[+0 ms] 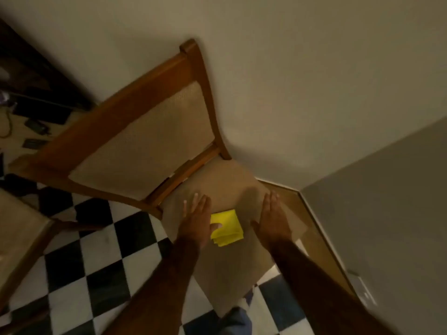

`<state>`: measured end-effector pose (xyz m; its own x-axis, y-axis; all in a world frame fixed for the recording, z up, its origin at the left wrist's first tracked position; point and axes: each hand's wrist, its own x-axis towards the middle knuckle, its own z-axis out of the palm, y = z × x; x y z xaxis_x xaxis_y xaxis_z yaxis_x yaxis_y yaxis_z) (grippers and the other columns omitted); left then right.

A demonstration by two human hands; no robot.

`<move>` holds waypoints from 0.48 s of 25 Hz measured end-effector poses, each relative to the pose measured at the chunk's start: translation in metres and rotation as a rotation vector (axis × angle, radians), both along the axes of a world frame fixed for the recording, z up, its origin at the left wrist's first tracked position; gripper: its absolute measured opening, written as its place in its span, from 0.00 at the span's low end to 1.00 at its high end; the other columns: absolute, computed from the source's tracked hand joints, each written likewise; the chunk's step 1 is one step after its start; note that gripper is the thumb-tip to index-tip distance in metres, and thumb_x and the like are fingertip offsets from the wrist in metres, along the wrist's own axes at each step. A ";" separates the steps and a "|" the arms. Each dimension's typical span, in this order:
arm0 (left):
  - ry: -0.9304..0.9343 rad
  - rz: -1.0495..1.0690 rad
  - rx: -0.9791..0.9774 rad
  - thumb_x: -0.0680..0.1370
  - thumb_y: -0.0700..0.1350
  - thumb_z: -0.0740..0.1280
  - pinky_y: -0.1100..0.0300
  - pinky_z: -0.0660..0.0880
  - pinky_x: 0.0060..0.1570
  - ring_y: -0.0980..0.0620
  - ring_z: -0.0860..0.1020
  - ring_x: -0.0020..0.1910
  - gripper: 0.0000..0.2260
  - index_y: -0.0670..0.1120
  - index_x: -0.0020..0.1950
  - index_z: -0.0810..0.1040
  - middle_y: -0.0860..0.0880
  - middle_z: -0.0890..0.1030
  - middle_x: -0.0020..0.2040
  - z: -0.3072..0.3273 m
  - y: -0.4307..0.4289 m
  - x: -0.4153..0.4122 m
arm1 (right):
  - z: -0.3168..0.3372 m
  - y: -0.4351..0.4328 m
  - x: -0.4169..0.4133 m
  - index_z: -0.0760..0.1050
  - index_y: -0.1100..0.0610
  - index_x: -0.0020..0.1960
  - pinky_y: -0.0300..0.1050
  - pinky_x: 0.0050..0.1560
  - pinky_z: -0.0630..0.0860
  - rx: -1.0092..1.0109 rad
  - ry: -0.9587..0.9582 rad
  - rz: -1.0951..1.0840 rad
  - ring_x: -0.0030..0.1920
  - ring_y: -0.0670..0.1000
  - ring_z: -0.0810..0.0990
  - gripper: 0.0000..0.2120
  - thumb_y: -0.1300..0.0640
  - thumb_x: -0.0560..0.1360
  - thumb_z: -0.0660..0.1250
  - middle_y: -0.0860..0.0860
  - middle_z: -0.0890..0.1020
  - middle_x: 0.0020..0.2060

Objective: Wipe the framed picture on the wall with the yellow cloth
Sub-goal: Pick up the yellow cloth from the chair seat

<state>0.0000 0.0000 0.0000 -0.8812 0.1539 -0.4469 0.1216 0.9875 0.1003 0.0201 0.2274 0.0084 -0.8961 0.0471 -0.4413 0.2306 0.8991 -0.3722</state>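
A folded yellow cloth (227,227) lies on the beige seat of a wooden chair (225,189) that stands against the wall. My left hand (197,220) hovers flat at the cloth's left edge, fingers spread, and its thumb rests on the cloth. My right hand (272,218) is open to the right of the cloth, apart from it, above the seat. No framed picture is in view; only bare wall (290,81) shows above the chair.
The chair's padded backrest (145,139) leans toward the left. A second chair (21,228) stands at the lower left. The floor is black-and-white checkered tile (84,262). A wooden skirting board (314,228) runs along the corner at right. Dark clutter and cables lie at the far left.
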 end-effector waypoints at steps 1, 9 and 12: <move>-0.064 0.006 0.006 0.79 0.64 0.61 0.43 0.43 0.80 0.44 0.46 0.84 0.40 0.45 0.83 0.49 0.46 0.52 0.84 -0.019 0.000 -0.001 | -0.021 -0.006 0.000 0.45 0.65 0.83 0.51 0.81 0.52 -0.084 -0.089 -0.077 0.84 0.61 0.50 0.42 0.45 0.81 0.62 0.62 0.51 0.84; -0.145 0.202 0.136 0.82 0.51 0.64 0.51 0.58 0.77 0.40 0.60 0.79 0.28 0.41 0.79 0.61 0.39 0.61 0.80 -0.109 0.023 0.008 | -0.128 -0.046 0.028 0.69 0.59 0.77 0.51 0.72 0.68 -0.384 -0.256 -0.279 0.72 0.58 0.74 0.27 0.52 0.80 0.67 0.58 0.76 0.72; -0.098 0.361 0.338 0.80 0.47 0.69 0.52 0.66 0.68 0.40 0.72 0.70 0.20 0.38 0.68 0.76 0.37 0.74 0.70 -0.108 0.026 0.008 | -0.134 -0.040 0.029 0.76 0.59 0.72 0.44 0.64 0.70 -0.486 -0.340 -0.383 0.68 0.59 0.78 0.25 0.55 0.76 0.73 0.57 0.81 0.67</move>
